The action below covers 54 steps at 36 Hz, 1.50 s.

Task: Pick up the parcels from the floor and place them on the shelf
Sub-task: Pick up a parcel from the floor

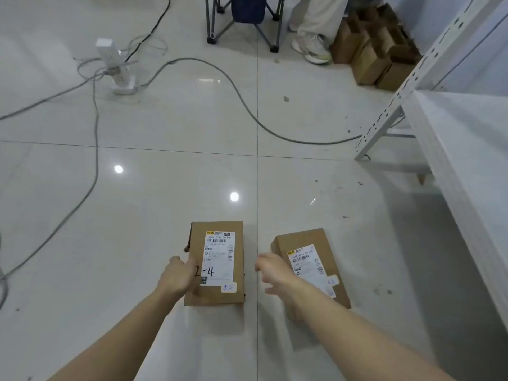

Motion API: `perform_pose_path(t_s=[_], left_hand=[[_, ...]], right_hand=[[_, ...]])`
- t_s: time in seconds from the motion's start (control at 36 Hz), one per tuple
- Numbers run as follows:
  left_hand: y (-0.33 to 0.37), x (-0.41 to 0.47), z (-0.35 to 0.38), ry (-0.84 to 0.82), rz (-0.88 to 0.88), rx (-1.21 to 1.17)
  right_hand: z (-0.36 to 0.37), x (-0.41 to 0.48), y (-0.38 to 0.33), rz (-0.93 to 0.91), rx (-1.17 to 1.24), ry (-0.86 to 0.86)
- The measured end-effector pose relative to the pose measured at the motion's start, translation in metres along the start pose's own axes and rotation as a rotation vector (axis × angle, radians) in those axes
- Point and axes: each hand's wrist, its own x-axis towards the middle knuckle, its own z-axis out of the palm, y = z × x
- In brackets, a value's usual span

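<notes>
Two brown cardboard parcels with white labels lie on the tiled floor in front of me. The left parcel [217,259] carries a handwritten "2-4". My left hand [178,276] rests against its left edge, fingers touching the cardboard. The right parcel [310,262] lies slightly turned. My right hand [275,273] hovers over its left side with fingers spread, holding nothing. The white metal shelf [464,149] stands at the right, its surface bare.
Grey cables [236,86] loop across the floor from a white power strip [118,70] at the upper left. A folding chair [244,20] and a person's legs [313,37] are at the back. Several cardboard boxes [376,56] are stacked beside the shelf post.
</notes>
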Motion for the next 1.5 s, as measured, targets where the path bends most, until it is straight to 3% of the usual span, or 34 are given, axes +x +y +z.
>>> perform_pose_path(t_s=[0.22,0.42,0.61,0.94,1.36,1.5], left_hand=[[-0.014,0.033,0.016,-0.06,-0.141,-0.099],[-0.008,0.021,0.024,-0.155,-0.12,-0.241],[0.015,-0.004,0.013,-0.129,-0.045,-0.249],[0.12,-0.15,-0.084,-0.086,0.135,-0.338],[0.298,-0.418,-0.28,-0.035,0.379,-0.416],[0.351,-0.523,-0.347,-0.001,0.549,-0.393]], right_hand=[[0.033,0.045,0.025,0.081,0.042,-0.077],[0.054,0.118,0.067,0.083,0.128,-0.125],[0.039,0.061,0.042,0.032,0.213,-0.122],[-0.04,-0.146,-0.077,-0.216,0.282,-0.139],[-0.13,-0.481,-0.288,-0.496,0.15,-0.014],[-0.159,-0.597,-0.347,-0.59,0.155,0.048]])
